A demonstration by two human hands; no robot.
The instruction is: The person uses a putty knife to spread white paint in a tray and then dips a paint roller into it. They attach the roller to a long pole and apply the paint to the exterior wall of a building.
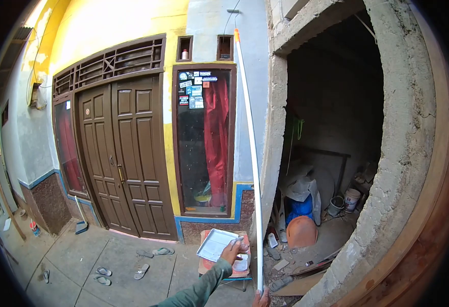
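Observation:
A long white pole (250, 123) with an orange joint near its top stands almost upright, a paint roller (233, 11) on a wire frame at its upper end against the grey-blue wall. Low in the view, my right hand (261, 298) is closed around the pole's lower end. My left hand (233, 250), in a green sleeve, reaches over a small stool (204, 264); its fingers are bent and partly hidden, and whether they hold anything cannot be made out. Beside it on the stool lie a white paint tray (215, 244) and a small white container (240, 264).
Brown double doors (124, 158) and a window with a red curtain (216, 143) are in the wall. Several sandals (141, 271) lie on the tiled floor. Right of the pole, a rough doorway shows buckets (351, 198) and an orange rounded object (301, 232).

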